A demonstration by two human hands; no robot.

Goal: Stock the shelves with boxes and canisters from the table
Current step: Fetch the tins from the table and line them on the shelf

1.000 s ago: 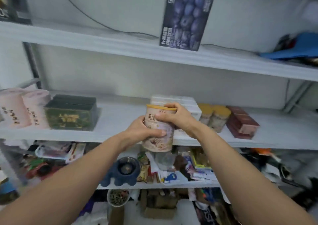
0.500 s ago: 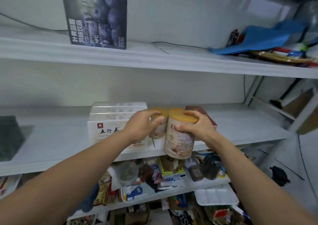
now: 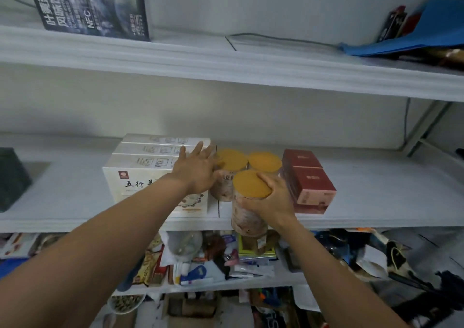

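So the middle shelf [image 3: 75,197] is the big thing here, a long white board running right across the view. On it there's a stack of white boxes [image 3: 150,167] lying flat on the left, then a gap, then red boxes [image 3: 308,177] stacked on the right. Tucked at the back of that gap are two canisters [image 3: 232,160] with yellow lids, upright and side by side. The third canister [image 3: 247,217] is right in front of them, also upright, long axis straight up and down. Its bottom hangs at the shelf's front lip, so I'd say it isn't set down yet. The right hand [image 3: 272,202] is wrapped round its right side with fingers curled over the lid rim, so that's the working hand. The left hand [image 3: 198,172] is flat with fingers spread, looks to be resting against the left back canister, holding nothing. The free spot is just ahead of the right hand, between the two stacks, so I reckon it needs a short push forward and down, tight fit though
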